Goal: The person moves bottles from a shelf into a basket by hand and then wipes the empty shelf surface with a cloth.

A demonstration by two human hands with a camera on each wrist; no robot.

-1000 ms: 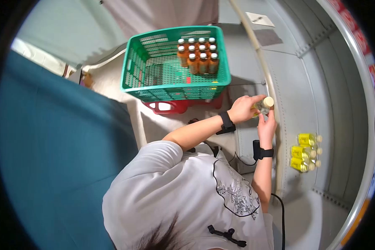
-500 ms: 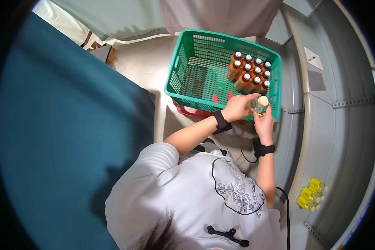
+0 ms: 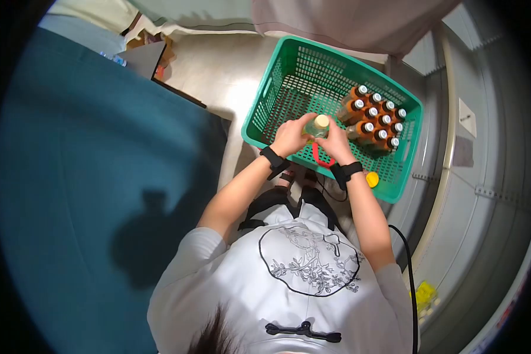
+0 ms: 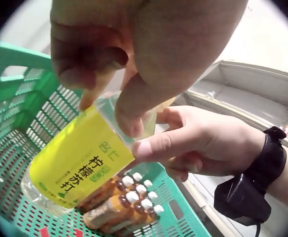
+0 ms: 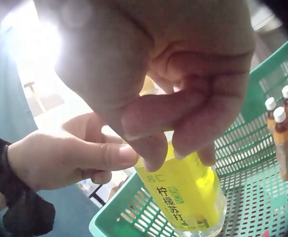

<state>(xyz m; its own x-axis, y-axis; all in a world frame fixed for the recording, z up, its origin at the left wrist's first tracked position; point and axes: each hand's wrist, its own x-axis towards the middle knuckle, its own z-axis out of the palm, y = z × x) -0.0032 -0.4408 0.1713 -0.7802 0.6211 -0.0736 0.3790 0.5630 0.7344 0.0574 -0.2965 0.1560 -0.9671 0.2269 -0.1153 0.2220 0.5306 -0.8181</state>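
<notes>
My left hand (image 3: 291,137) and right hand (image 3: 336,144) hold one clear plastic bottle (image 4: 77,160) between them, gripping its upper part from both sides. It has a bright yellow label with dark characters and a pale cream cap (image 3: 321,121). In both wrist views the bottle hangs tilted, base lower, over the green basket (image 3: 264,82). Fingers of both hands cover the bottle's shoulder. Several orange-brown bottles (image 3: 371,112) with white caps stand in rows at the basket's right side, right of my hands.
More yellow-labelled bottles (image 3: 423,293) are on the grey shelf (image 3: 436,259) at lower right. A teal curtain (image 3: 100,153) covers the left side, and a pinkish cloth (image 3: 348,26) hangs behind the basket. A black cable (image 3: 408,253) runs by my right arm.
My body and view have turned left, away from the shelf. Both hands have carried the yellow-labelled bottle from the shelf edge to over the basket, still gripping it.
</notes>
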